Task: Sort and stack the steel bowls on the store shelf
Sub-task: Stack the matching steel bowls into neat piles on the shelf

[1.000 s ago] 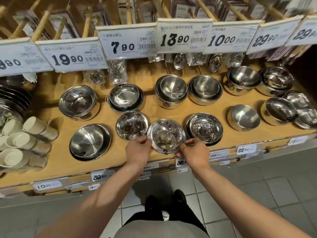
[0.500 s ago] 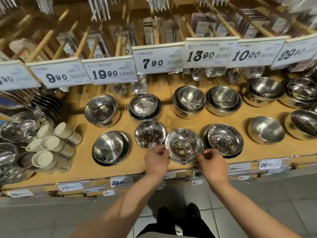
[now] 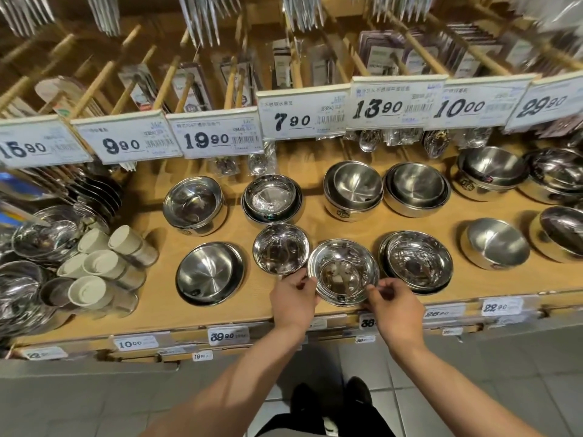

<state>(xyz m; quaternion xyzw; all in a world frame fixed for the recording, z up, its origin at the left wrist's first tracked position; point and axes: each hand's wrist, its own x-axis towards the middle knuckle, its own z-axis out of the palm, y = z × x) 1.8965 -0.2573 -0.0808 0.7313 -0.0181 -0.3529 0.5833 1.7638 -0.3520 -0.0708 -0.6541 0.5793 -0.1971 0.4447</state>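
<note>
The left hand and right hand pinch opposite rims of a shiny round steel bowl lying between them at the wooden shelf's front edge, just beside a smaller polished steel bowl on its left.

Warm overhead light, glare on steel bowls, blurred, bowed edges

Your wooden shelf carries steel bowls in two rows, some nested; white-lidded cups lie tipped at left.
</note>
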